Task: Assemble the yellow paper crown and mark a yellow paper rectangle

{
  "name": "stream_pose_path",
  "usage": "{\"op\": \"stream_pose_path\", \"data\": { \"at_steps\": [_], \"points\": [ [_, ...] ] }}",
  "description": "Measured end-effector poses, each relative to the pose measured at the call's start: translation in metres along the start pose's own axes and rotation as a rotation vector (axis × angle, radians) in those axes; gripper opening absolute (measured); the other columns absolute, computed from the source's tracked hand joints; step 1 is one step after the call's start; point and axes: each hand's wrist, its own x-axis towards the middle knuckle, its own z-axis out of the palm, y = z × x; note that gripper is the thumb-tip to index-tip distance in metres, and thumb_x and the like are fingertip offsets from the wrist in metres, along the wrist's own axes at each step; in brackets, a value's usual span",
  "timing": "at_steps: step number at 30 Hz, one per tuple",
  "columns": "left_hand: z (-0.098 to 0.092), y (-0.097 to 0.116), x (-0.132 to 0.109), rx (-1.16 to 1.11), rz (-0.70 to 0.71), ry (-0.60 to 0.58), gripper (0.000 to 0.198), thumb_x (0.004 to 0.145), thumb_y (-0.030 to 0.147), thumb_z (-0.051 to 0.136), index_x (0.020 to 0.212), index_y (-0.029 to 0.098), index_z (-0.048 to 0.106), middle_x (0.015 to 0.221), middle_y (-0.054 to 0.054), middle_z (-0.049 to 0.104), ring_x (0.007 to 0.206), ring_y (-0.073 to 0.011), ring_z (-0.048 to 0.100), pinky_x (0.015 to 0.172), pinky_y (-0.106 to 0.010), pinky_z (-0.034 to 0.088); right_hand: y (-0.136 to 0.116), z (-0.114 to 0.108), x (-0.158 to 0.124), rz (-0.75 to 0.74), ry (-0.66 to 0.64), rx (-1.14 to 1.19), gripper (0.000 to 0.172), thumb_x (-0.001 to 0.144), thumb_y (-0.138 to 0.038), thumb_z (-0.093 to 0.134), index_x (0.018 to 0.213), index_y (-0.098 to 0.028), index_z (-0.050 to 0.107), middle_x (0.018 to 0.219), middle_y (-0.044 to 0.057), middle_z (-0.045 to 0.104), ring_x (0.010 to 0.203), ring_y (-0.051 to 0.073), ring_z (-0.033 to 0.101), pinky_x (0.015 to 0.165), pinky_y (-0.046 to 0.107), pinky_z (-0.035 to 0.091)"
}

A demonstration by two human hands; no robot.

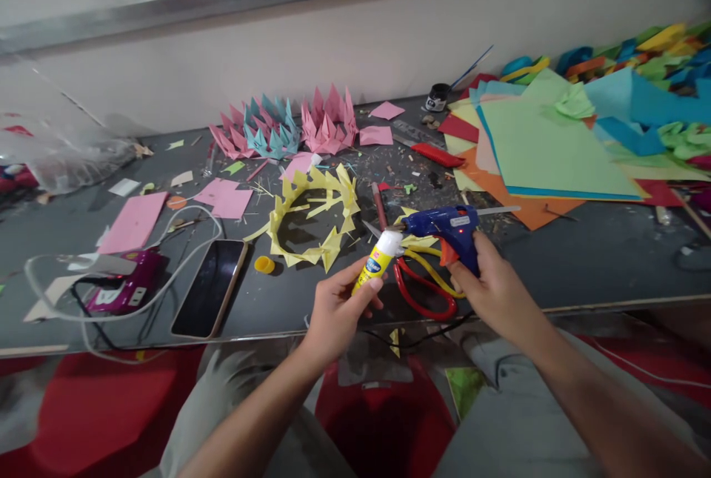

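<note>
My left hand (343,304) is closed around a yellow glue stick (373,264), whose white top points up and away from me. In my right hand (492,285) is a blue hot glue gun (444,226) with an orange trigger. The gun's nozzle is at the white end of the glue stick; whether they touch, I cannot tell. Behind the gun, a clear glue rod sticks out. Scissors with red and yellow handles (419,301) lie beneath both hands. Left of them rests a ring of folded yellow paper (276,230), with a small yellow cap (265,264) beside it.
A phone (209,289) and a purple power block (130,281) with cables lie at the left. Folded pink paper crowns (330,126) stand near the wall. Coloured sheets (561,144) are piled at the right, near a red cutter (438,155) and a small black pot (438,98).
</note>
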Motion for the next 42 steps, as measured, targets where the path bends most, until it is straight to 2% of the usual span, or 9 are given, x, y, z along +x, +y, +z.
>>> {"op": "stream_pose_path", "data": {
  "at_steps": [7, 13, 23, 26, 32, 37, 42],
  "points": [
    [0.0009, -0.0024, -0.0001, 0.017, 0.003, 0.074, 0.042, 0.072, 0.038, 0.066, 0.107, 0.015, 0.067, 0.072, -0.003, 0.066, 0.052, -0.0091, 0.056, 0.044, -0.018, 0.047, -0.0007, -0.0009, -0.0001, 0.018, 0.025, -0.052, 0.022, 0.078, -0.039, 0.046, 0.095, -0.024, 0.043, 0.058, 0.000, 0.061, 0.049, 0.021, 0.059, 0.045, 0.028, 0.042],
    [0.0009, -0.0049, 0.0015, 0.016, -0.017, 0.157, 0.047, 0.067, 0.036, 0.071, 0.110, 0.017, 0.066, 0.082, -0.004, 0.069, 0.059, -0.0095, 0.057, 0.045, -0.018, 0.050, -0.0039, -0.0001, 0.0013, 0.011, 0.041, -0.092, 0.027, 0.078, -0.042, 0.045, 0.096, -0.022, 0.045, 0.069, 0.007, 0.066, 0.063, 0.025, 0.064, 0.051, 0.030, 0.044],
    [0.0015, -0.0032, 0.0036, 0.019, 0.007, 0.274, 0.044, 0.061, 0.033, 0.075, 0.101, 0.018, 0.071, 0.088, -0.004, 0.071, 0.057, -0.0083, 0.052, 0.045, -0.018, 0.050, -0.0012, 0.0007, 0.0013, -0.003, 0.048, -0.083, 0.025, 0.079, -0.042, 0.045, 0.096, -0.023, 0.045, 0.060, 0.003, 0.062, 0.050, 0.021, 0.059, 0.045, 0.028, 0.041],
    [0.0023, -0.0032, 0.0035, 0.031, 0.010, 0.288, 0.044, 0.060, 0.032, 0.076, 0.101, 0.018, 0.071, 0.088, -0.004, 0.072, 0.058, -0.0094, 0.054, 0.047, -0.018, 0.050, 0.0007, 0.0015, 0.0004, 0.023, 0.040, -0.091, 0.029, 0.079, -0.042, 0.045, 0.099, -0.022, 0.045, 0.062, 0.003, 0.062, 0.050, 0.022, 0.059, 0.045, 0.029, 0.041],
    [0.0029, -0.0040, 0.0024, 0.060, 0.030, 0.275, 0.041, 0.061, 0.030, 0.075, 0.101, 0.020, 0.070, 0.096, -0.004, 0.072, 0.077, -0.0157, 0.064, 0.059, -0.021, 0.053, -0.0009, 0.0018, -0.0007, -0.018, 0.048, -0.094, 0.026, 0.080, -0.041, 0.045, 0.098, -0.022, 0.047, 0.074, 0.006, 0.067, 0.064, 0.023, 0.064, 0.052, 0.029, 0.045],
    [0.0020, -0.0034, 0.0034, 0.083, 0.036, 0.291, 0.039, 0.062, 0.029, 0.075, 0.100, 0.020, 0.071, 0.095, -0.004, 0.072, 0.078, -0.0159, 0.064, 0.065, -0.023, 0.054, -0.0026, 0.0012, -0.0007, -0.007, 0.053, -0.087, 0.029, 0.080, -0.042, 0.045, 0.100, -0.021, 0.047, 0.072, 0.006, 0.067, 0.061, 0.023, 0.063, 0.053, 0.029, 0.045],
    [0.0028, -0.0043, 0.0036, 0.077, 0.041, 0.302, 0.040, 0.062, 0.030, 0.074, 0.100, 0.019, 0.071, 0.093, -0.004, 0.072, 0.074, -0.0143, 0.063, 0.061, -0.022, 0.053, -0.0019, 0.0016, -0.0005, -0.014, 0.048, -0.079, 0.030, 0.080, -0.042, 0.045, 0.100, -0.021, 0.046, 0.071, 0.006, 0.067, 0.061, 0.023, 0.064, 0.051, 0.028, 0.045]
  ]
}}
